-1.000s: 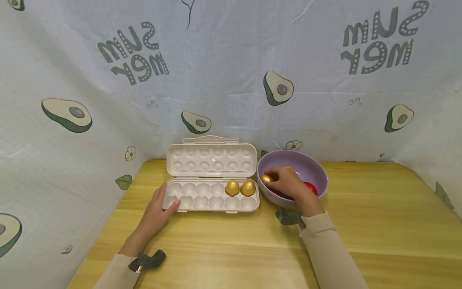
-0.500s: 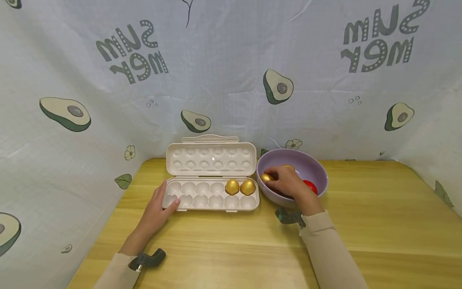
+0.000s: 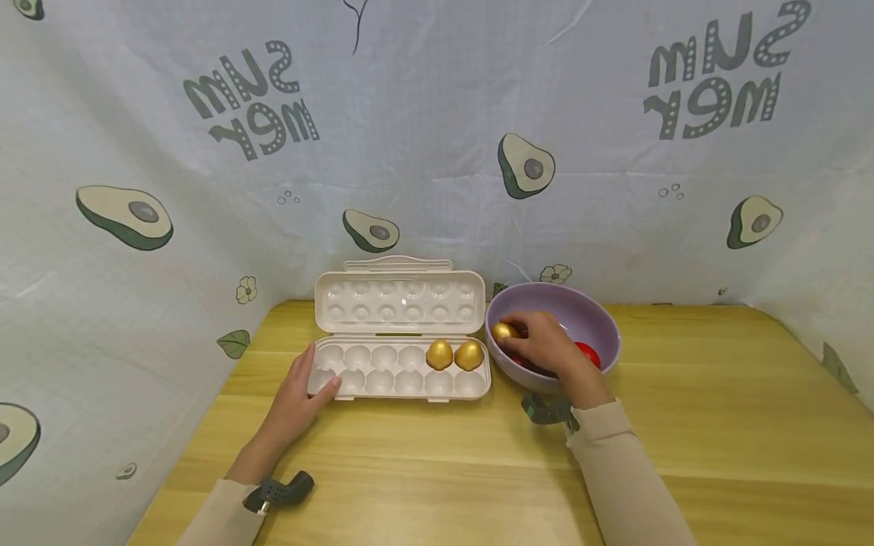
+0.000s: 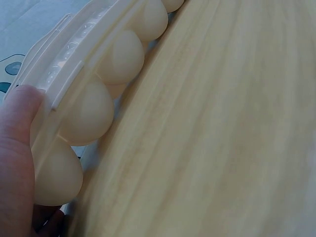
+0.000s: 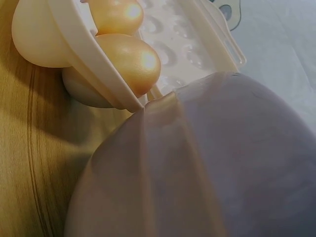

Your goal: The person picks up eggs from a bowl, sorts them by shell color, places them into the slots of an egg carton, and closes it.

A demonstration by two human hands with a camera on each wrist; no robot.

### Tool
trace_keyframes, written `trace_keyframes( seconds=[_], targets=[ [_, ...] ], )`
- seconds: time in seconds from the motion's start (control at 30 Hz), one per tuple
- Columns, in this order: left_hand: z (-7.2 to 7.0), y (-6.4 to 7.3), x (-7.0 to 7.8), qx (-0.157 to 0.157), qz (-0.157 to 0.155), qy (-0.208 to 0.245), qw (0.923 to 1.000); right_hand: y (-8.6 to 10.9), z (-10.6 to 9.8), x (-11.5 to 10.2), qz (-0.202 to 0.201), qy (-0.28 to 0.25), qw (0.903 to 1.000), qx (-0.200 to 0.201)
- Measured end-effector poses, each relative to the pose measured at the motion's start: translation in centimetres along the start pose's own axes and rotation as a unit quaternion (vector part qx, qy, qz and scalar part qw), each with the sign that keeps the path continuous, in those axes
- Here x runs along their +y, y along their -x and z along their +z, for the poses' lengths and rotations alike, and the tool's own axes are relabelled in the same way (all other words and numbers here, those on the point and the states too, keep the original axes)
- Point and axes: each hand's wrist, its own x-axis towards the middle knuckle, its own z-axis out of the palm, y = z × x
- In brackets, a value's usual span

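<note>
A cream plastic egg carton [image 3: 400, 384] lies open on the table, its lid [image 3: 400, 302] tipped back. Two gold eggs [image 3: 454, 355] fill the right end of its back row. My left hand [image 3: 300, 390] holds the carton's left end, the thumb [image 4: 19, 116] over the front rim and the fingers round the side. Inside a purple bowl [image 3: 592, 322] just right of the carton, my right hand [image 3: 542, 341] pinches a gold egg [image 3: 504, 332]. A red egg-like object [image 3: 587, 353] shows beside that wrist. The bowl's wall hides the right hand in the right wrist view.
A wooden table [image 3: 437, 470] carries the carton and bowl. Behind it hangs a pale curtain [image 3: 437, 152] printed with avocados, close to the lid and the bowl. The bowl's outer wall [image 5: 237, 163] stands right against the carton's right end.
My right hand has shifted slightly up with the gold egg inside the bowl. Another gold egg, visible behind the hand earlier, is now covered. The left hand stays in place.
</note>
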Motion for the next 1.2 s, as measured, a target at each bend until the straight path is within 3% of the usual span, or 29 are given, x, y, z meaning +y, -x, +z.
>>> trace_keyframes(
  seconds=[0.3,1.2],
  targets=[
    [-0.02,0.02,0.02,0.0,0.0,0.0,1.0,0.04,-0.2,-0.35,0.03,-0.028,0.9991,0.006],
    [-0.09,0.18,0.24,0.006,0.003,0.002,1.0,-0.06,-0.7,-0.46,0.048,-0.094,0.994,0.029]
  ],
)
